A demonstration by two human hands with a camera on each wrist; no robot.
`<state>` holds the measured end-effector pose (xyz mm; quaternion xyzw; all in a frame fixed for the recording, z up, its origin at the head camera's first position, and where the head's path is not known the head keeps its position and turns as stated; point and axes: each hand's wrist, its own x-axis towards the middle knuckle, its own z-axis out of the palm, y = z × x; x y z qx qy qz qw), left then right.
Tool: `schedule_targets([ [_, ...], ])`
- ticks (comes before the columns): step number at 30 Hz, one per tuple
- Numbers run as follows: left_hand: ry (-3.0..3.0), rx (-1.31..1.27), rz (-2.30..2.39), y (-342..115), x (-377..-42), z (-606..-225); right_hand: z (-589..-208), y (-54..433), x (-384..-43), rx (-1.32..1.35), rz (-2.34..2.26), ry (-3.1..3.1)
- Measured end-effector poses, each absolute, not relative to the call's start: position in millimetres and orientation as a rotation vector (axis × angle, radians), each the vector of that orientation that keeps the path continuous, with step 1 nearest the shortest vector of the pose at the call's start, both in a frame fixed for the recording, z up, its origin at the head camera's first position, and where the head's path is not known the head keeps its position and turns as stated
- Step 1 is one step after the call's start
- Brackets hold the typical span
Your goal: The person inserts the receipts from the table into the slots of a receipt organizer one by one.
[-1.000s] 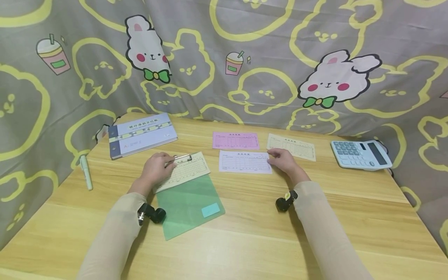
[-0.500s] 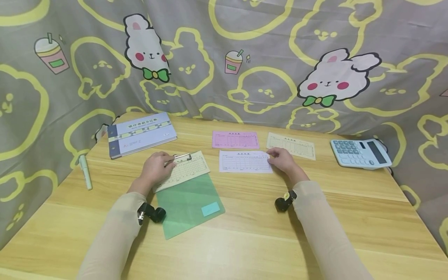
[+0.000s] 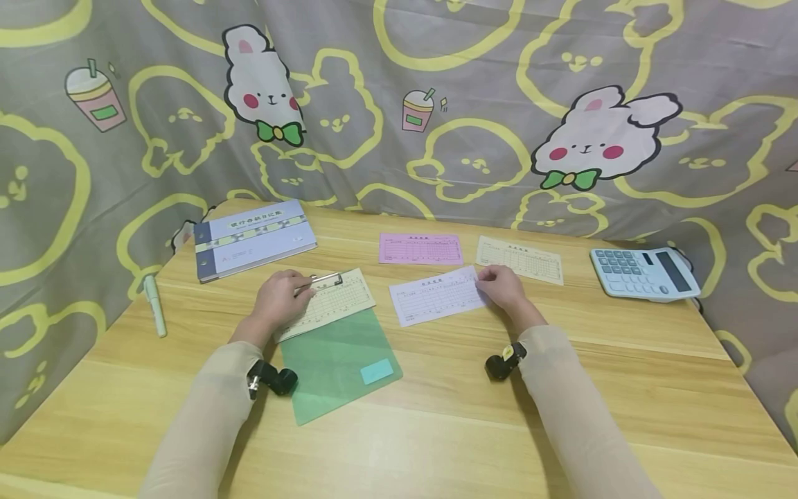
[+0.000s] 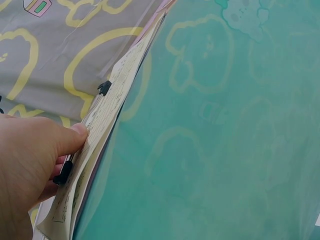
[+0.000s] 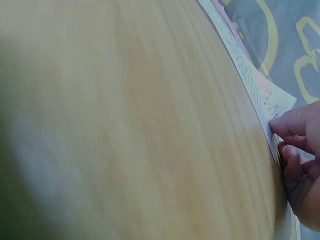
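Note:
A green translucent clipboard (image 3: 339,367) lies on the table, with a pale yellow form (image 3: 337,301) at its top under a metal clip (image 3: 324,280). My left hand (image 3: 280,299) grips the clip at its left end; in the left wrist view the thumb (image 4: 72,137) lies at the paper and the other fingers curl behind the clip's black end. To the right, a white printed form (image 3: 433,296) sits at a slant. My right hand (image 3: 503,287) pinches its upper right edge between thumb and fingers. The right wrist view shows that corner of paper (image 5: 272,97) lifted.
Behind the white form lie a pink form (image 3: 420,249) and another pale yellow form (image 3: 524,261). A light blue calculator (image 3: 644,274) sits at the far right. At the left are a blue ledger book (image 3: 258,239) and a pale green pen (image 3: 154,305). A patterned curtain (image 3: 349,173) hangs behind.
The white form has turned from straight to slanted, its left end swinging toward the front, while my right hand keeps its pinch. My left hand and the clipboard stay in place.

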<state>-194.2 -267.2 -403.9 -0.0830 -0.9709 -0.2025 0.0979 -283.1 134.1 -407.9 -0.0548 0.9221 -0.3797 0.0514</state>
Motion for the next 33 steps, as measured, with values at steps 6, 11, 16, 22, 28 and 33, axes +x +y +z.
schedule_targets([
  [6,-2.859,-0.251,-0.603,-267,-196,-406,-406,130,-276,-0.121,-1.234,2.853],
  [11,-2.854,-0.257,-0.604,-267,-196,-406,-407,131,-273,-0.155,-1.295,2.837],
  [16,-2.857,-0.254,-0.605,-266,-196,-405,-408,133,-271,-0.255,-1.398,2.81],
  [22,-2.858,-0.246,-0.603,-267,-195,-404,-408,134,-267,-0.298,-1.425,2.776],
  [28,-2.867,-0.245,-0.597,-268,-194,-405,-405,133,-264,-0.248,-1.398,2.731],
  [33,-2.869,-0.236,-0.595,-269,-194,-405,-406,134,-263,-0.266,-1.341,2.747],
])
